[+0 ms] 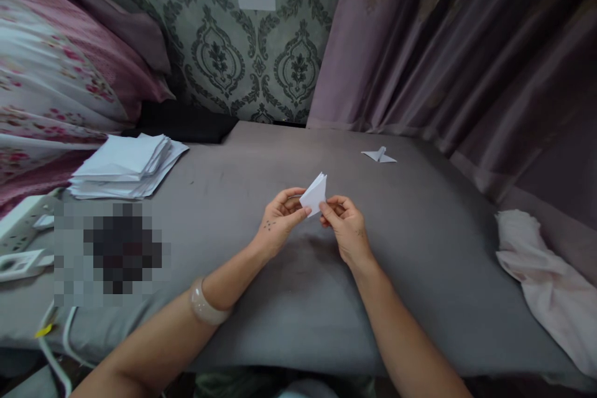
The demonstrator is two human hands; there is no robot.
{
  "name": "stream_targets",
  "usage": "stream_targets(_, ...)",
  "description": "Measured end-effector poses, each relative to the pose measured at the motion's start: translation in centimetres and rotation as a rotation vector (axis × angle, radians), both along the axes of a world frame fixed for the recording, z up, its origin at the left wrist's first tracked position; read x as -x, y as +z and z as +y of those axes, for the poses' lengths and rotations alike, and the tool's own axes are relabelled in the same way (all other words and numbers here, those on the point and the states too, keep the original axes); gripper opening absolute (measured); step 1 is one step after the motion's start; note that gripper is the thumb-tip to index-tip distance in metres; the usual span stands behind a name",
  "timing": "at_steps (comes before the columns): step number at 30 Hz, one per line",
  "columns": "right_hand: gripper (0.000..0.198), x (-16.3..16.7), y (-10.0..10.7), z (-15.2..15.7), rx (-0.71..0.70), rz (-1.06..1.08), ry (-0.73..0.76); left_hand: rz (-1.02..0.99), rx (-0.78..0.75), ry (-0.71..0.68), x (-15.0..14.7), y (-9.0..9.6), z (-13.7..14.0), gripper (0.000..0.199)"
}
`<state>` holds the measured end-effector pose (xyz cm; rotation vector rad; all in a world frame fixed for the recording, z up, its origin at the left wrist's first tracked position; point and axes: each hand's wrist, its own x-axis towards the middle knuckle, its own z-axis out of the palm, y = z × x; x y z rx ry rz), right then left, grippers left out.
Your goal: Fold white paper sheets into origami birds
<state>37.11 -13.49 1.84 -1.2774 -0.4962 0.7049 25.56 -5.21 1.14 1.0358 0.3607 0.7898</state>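
Note:
A small piece of folded white paper (315, 194) is held up in front of me, above the grey-covered table. On its left edge, my left hand (283, 216) pinches it between thumb and fingers. My right hand (344, 221) grips its lower right side in the same way. Several layers show along the paper's upper edge. The fingers behind the paper are partly hidden. Farther back on the right lies a folded paper bird (380, 155), apart from both hands.
A stack of white paper (125, 165) lies at the left, before a black folded item (181, 121). White power strips (28, 230) with cables are at the left edge, beside a blurred-out patch. Pale crumpled cloth (545, 280) lies at right. Curtains (401, 43) hang behind the grey tabletop (433, 249).

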Motion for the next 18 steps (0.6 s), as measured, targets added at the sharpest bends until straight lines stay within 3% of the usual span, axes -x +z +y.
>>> stream_targets(5, 0.031, 0.1, -0.5, 0.1, -0.031, -0.103, 0.000, 0.014, -0.067, 0.016, 0.1, 0.3, -0.1, 0.039)
stream_targets(11, 0.012, 0.0, -0.5, -0.4, -0.022, -0.455, -0.001, 0.006, -0.113, 0.062, 0.1, -0.2, 0.3, 0.031)
stream_targets(18, 0.020, 0.4, 0.7, -1.2, -0.160, -0.792, -0.013, -0.021, 0.040, -0.029, 0.2, -0.4, 0.6, 0.033)
